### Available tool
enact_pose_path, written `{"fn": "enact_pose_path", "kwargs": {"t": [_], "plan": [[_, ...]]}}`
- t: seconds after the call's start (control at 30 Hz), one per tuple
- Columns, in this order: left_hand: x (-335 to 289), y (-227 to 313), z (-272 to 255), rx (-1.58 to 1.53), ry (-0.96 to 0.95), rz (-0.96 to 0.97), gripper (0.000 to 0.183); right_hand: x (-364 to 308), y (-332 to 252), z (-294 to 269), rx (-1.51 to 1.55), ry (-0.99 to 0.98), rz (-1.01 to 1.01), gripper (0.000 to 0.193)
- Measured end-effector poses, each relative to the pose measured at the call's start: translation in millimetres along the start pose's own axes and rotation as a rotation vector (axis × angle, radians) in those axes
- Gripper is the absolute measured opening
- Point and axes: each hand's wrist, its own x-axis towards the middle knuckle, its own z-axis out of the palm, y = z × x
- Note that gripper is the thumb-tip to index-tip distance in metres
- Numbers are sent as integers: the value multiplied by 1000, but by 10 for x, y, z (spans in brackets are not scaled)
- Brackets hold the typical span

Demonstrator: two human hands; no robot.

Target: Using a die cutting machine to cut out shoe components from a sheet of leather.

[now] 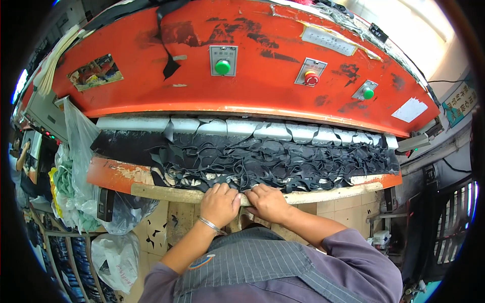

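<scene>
Both hands are side by side at the front middle of an orange machine, over a pale wooden rail point(333, 195) along its bed. My left hand point(220, 204), with a silver bangle at the wrist, curls over the rail with its knuckles up. Close to its right, my right hand point(267, 203) wraps the same rail. The fingertips of both are partly hidden at the edge of a tangle of thin black offcut strips point(242, 164). These strips lie heaped on a dark sheet point(121, 144) that covers the bed.
Above the bed rises the orange machine front point(166, 91), with a green button point(222, 67), a red stop button point(311, 78) and another green button point(368, 94). White blocks point(242, 127) line its lower edge. Plastic bags point(115, 260) hang at left, beside a rack point(70, 252).
</scene>
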Motion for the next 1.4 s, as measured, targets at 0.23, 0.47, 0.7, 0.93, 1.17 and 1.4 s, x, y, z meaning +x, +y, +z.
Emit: {"fn": "enact_pose_path", "kwargs": {"t": [0.23,0.47,0.7,0.93,1.17,1.4], "plan": [[58,-33,-26,-51,23,-18,14,572,431,-534,103,-552,-237,28],[306,-225,-298,-197,-276,-32,21,2431,1821,-644,-358,8,-758,19],[1068,-599,-436,-453,-163,-14,14,3044,2252,-442,-264,-305,-919,16],[2067,-915,-12,-406,43,73,43,2079,2782,-901,-263,-13,140,17],[2525,-912,851,-249,70,52,72,1260,2774,-349,25,185,686,24],[2535,-899,972,-221,181,46,69,650,2757,-233,27,303,511,58]]}}
